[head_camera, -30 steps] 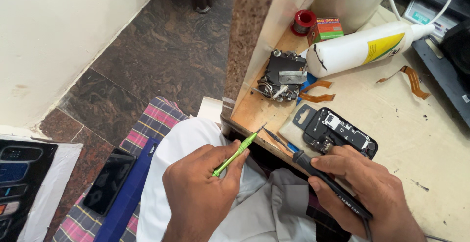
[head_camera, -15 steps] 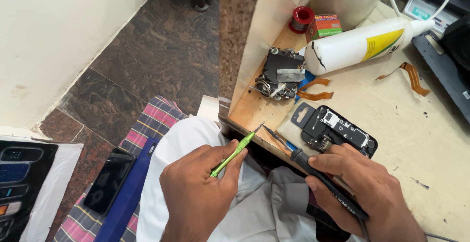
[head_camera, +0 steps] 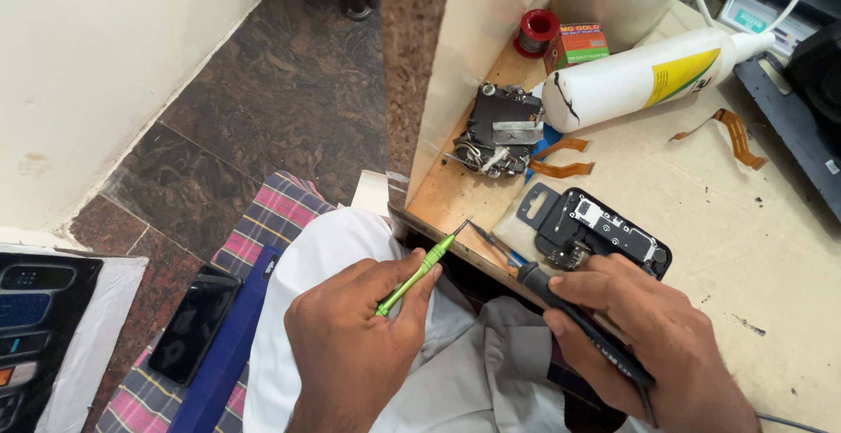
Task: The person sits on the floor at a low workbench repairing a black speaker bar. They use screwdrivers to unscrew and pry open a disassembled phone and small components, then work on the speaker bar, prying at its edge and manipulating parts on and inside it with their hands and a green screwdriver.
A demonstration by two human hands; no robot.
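Barely anything changed from before: left hand (head_camera: 350,345) kept pinching the skinny green screwdriver (head_camera: 419,268), right hand (head_camera: 648,337) stayed wrapped round the black iron (head_camera: 561,303) beside the glossy phone board (head_camera: 604,233).

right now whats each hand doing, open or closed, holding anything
Left hand: closed, holding a green screwdriver.
Right hand: closed, holding a black tool, its tip near the black part.
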